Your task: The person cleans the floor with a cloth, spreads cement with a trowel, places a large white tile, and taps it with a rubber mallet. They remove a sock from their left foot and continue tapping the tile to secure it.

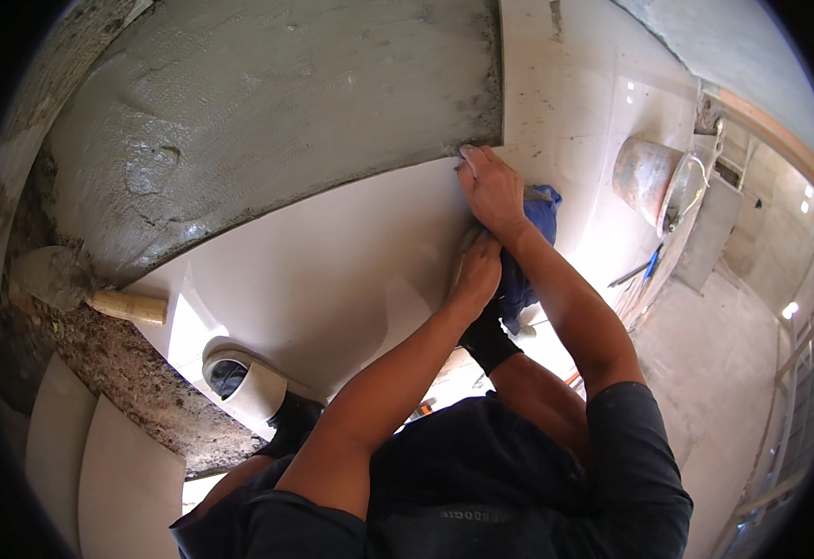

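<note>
A large glossy off-white tile (332, 265) lies before me, its far edge against a bed of wet grey mortar (305, 93). My right hand (495, 191) rests at the tile's far right corner, fingers bent down onto the edge beside the joint. Just nearer, my left hand (478, 278) lies on the tile with its fingers stretched out, their tips partly covered by my right wrist. Neither hand shows anything in its grasp. A bunched blue cloth (542, 214) is beside my right wrist. At the left, a trowel with a wooden handle (129, 306) lies by the mortar.
My left shoe (256, 391) stands on the tile. A dirty bucket (644, 182) sits on pale tiles at the right, with a blue-handled tool (651, 264) nearby. More tiles (128, 475) lean at the lower left beside a strip of rough soil (146, 387).
</note>
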Tool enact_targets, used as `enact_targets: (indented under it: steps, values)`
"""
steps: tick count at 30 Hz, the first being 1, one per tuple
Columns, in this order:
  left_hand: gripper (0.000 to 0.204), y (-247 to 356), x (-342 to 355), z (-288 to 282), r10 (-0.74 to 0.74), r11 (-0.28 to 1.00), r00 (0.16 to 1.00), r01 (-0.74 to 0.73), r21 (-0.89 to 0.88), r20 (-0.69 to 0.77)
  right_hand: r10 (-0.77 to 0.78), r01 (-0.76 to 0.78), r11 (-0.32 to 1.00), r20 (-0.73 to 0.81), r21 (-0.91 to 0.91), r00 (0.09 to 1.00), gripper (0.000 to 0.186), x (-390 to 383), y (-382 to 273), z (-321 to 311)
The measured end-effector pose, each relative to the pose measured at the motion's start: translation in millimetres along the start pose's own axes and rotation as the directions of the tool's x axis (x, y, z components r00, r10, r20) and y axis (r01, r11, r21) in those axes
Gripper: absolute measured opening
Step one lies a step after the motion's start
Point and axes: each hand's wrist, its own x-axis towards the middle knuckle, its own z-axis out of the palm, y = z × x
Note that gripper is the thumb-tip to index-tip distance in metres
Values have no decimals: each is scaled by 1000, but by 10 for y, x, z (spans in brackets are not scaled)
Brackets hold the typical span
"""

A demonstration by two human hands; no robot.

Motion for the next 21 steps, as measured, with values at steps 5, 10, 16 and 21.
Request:
enact_targets:
  steps: [5, 10, 16, 21]
  values:
    - [41, 20, -127, -149, 20, 991, 990, -38, -125, -141, -110, 104, 983, 34, 150, 993, 19, -37, -351, 20]
    - [52, 193, -98, -194, -92, 995, 988, 87, 49, 122, 224, -213, 975, -275, 69, 935, 26, -24, -149, -100]
    - [63, 220, -8, -106, -144, 986, 987, 136, 94, 78, 134, -137, 989, -53, -56, 990, 23, -20, 67, -57]
    - [59, 174, -51, -133, -138, 990, 987, 134, 53, 79, 69, -68, 995, 13, -76, 998, 18, -25, 7, -8]
